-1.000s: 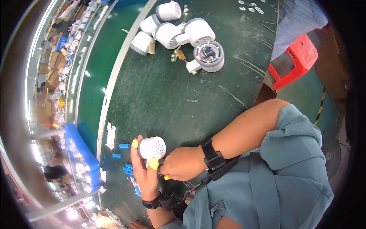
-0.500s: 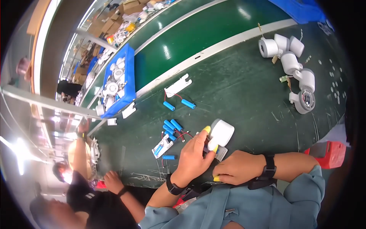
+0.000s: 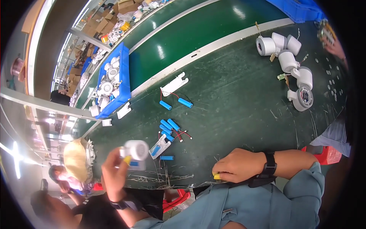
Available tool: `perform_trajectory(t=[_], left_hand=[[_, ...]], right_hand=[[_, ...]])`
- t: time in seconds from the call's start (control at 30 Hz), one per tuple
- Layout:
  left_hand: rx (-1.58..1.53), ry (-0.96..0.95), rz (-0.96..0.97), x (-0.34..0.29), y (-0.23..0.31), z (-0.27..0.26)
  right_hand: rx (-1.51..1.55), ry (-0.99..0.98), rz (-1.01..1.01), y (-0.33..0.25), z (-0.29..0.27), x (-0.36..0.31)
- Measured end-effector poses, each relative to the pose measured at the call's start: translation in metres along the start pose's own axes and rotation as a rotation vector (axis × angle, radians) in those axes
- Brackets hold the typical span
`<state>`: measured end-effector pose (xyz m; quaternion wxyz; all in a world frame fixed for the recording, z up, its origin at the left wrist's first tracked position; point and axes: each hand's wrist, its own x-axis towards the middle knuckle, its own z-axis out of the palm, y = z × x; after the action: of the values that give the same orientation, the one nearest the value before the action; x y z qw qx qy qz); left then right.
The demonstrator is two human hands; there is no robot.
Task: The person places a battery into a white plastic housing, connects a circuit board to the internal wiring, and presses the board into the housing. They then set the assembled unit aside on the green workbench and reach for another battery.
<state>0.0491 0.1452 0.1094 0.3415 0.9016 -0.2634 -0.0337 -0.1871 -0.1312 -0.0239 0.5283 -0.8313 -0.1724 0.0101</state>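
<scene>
My left hand (image 3: pixel 115 172), slightly blurred, is closed round a white rounded housing (image 3: pixel 136 150) with a grille-like face, held up over the left part of the green table. A yellow cover sits on one of its fingertips. Beneath the housing shows a pale flat part with a blue patch. My right hand (image 3: pixel 237 166) rests at the table's near edge with its fingers curled in, a yellow tip showing; whatever they hold, if anything, is hidden. Between my hands lie several blue cylindrical batteries (image 3: pixel 166 126) with red leads and a white battery holder (image 3: pixel 159 147).
Farther back lies a white bracket (image 3: pixel 174 84) wired to two blue cells. White cylindrical housings (image 3: pixel 288 62) cluster at right, near scattered small discs (image 3: pixel 331 82). A blue bin (image 3: pixel 124 86) of white parts stands left. A co-worker's hand (image 3: pixel 335 49) holds something at far right; another person sits left.
My left hand has carried the white housing from the table's middle, beside my right hand, to the left. My right hand stays put. A co-worker's hand has appeared at the far right.
</scene>
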Motion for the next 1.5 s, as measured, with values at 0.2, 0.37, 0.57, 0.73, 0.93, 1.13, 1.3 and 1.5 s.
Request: perform_trajectory(t=[0.2,0.37,0.57,0.73,0.93,1.13,1.3,1.5], left_hand=[[0.458,-0.035,-0.068,0.045,-0.107,-0.044],[0.637,0.040,0.327,0.080,-0.070,0.013],[0.391,-0.163,0.698,0.138,0.012,0.152],[0.630,-0.259,0.526,0.158,0.039,0.210],[0.285,-0.438,0.910,0.067,0.079,0.209],[0.250,-0.322,0.713,0.038,0.061,0.187],[0.215,-0.430,0.791,0.030,0.060,0.181],[0.246,-0.337,0.729,0.057,0.042,0.183]], right_hand=[[-0.076,-0.024,0.010,0.003,0.000,-0.001],[-0.047,-0.019,0.019,0.008,0.000,0.003],[0.052,0.021,0.042,0.008,0.000,0.007],[0.097,0.001,0.042,0.007,0.000,0.009],[0.048,0.019,0.040,0.011,0.000,0.003],[-0.116,0.391,0.107,-0.002,-0.012,0.004],[-0.545,0.851,0.138,0.003,-0.023,0.013],[-0.563,0.713,0.259,0.011,-0.017,0.015]])
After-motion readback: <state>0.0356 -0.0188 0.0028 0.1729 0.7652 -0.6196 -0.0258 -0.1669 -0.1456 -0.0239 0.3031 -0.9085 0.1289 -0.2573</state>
